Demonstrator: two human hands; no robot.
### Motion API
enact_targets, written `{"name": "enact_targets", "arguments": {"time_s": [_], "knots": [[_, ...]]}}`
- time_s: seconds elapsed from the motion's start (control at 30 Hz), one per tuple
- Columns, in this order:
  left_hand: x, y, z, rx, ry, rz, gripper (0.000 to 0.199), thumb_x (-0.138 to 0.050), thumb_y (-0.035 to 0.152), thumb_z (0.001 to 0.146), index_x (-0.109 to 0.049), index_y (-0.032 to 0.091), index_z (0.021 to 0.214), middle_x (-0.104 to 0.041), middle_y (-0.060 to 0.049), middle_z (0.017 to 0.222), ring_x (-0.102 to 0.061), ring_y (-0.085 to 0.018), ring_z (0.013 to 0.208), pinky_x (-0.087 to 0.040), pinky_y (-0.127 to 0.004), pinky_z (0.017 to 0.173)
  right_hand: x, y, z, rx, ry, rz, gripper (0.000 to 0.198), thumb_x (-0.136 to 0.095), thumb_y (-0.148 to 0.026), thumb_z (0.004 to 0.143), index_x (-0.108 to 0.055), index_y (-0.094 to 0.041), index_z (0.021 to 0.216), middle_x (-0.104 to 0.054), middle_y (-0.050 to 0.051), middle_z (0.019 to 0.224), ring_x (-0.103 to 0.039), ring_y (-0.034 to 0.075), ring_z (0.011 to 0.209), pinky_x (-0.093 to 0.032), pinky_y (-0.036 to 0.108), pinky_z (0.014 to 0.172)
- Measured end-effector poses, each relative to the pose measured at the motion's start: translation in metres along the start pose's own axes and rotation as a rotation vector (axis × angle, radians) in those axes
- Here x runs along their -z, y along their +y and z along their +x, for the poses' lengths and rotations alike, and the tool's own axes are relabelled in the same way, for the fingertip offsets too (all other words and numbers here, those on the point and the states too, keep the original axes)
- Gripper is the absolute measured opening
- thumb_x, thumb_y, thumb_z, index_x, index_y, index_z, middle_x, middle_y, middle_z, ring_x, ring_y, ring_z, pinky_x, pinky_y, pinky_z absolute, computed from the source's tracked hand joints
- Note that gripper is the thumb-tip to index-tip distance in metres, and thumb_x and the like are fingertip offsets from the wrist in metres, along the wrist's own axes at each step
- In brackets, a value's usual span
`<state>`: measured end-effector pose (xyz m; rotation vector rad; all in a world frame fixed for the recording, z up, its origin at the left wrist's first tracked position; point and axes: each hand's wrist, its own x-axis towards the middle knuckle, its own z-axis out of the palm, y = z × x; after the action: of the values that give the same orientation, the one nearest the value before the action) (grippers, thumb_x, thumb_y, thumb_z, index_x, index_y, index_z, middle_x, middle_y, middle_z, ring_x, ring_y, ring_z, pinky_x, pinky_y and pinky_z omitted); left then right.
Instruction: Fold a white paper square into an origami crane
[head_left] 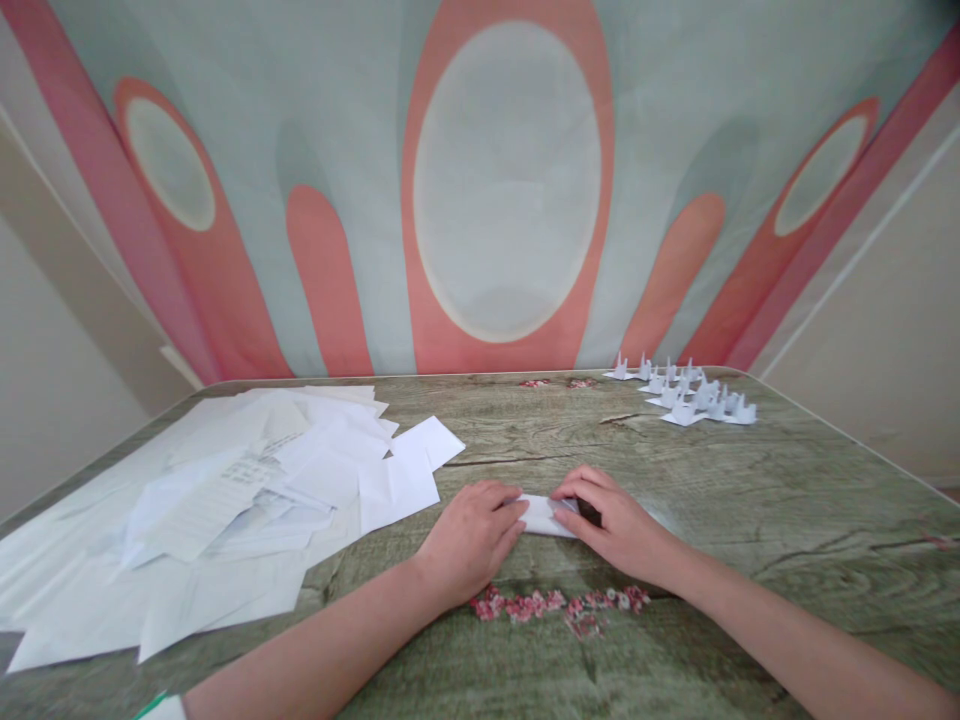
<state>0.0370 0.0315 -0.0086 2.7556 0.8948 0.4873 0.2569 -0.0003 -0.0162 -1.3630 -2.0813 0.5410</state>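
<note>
A small folded sheet of white paper lies on the table between my two hands. My left hand presses on its left end, the fingers bent together over the edge. At the right end, my right hand grips the paper between thumb and fingers, with a dark gap showing between them. The paper's two ends are partly hidden under my fingers.
A large loose heap of white paper sheets covers the table's left side. Square white papers lie at its right edge. Several folded white paper figures stand at the back right. The wood-patterned tabletop has printed pink flowers. A patterned backdrop hangs behind.
</note>
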Motion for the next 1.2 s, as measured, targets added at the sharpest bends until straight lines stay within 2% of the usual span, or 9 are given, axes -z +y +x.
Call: {"name": "enact_targets", "arguments": {"time_s": [0.37,0.73,1.2], "knots": [[-0.0001,-0.0023,0.0006,0.010,0.001,-0.046,0.028,-0.041,0.023,0.090,-0.056,0.019,0.114,-0.056,-0.007,0.113,-0.049,-0.022,0.103,-0.039,-0.040,0.092,-0.0005,0.0013,-0.0015,-0.002,0.003,0.002,0.014,-0.053,-0.027,0.084,-0.060,-0.020,0.095,-0.053,0.005,0.093,-0.050,0.018,0.089,-0.040,0.032,0.079],[0.0038,-0.0067,0.0038,0.067,0.030,-0.207,0.027,-0.047,0.021,0.087,-0.057,0.021,0.113,-0.054,-0.006,0.108,-0.047,-0.020,0.102,-0.039,-0.035,0.092,-0.0006,0.0021,-0.0007,-0.011,-0.005,0.003,0.015,-0.054,-0.026,0.083,-0.060,-0.021,0.095,-0.054,0.005,0.093,-0.050,0.018,0.090,-0.041,0.032,0.080],[0.0021,-0.0052,0.0021,0.056,0.059,-0.168,0.028,-0.045,0.020,0.088,-0.058,0.021,0.112,-0.053,-0.006,0.105,-0.047,-0.020,0.100,-0.040,-0.036,0.090,-0.0011,0.0018,-0.0019,0.050,-0.015,-0.053,0.023,-0.049,-0.027,0.086,-0.063,-0.023,0.104,-0.054,0.006,0.094,-0.051,0.019,0.088,-0.043,0.032,0.075]]}}
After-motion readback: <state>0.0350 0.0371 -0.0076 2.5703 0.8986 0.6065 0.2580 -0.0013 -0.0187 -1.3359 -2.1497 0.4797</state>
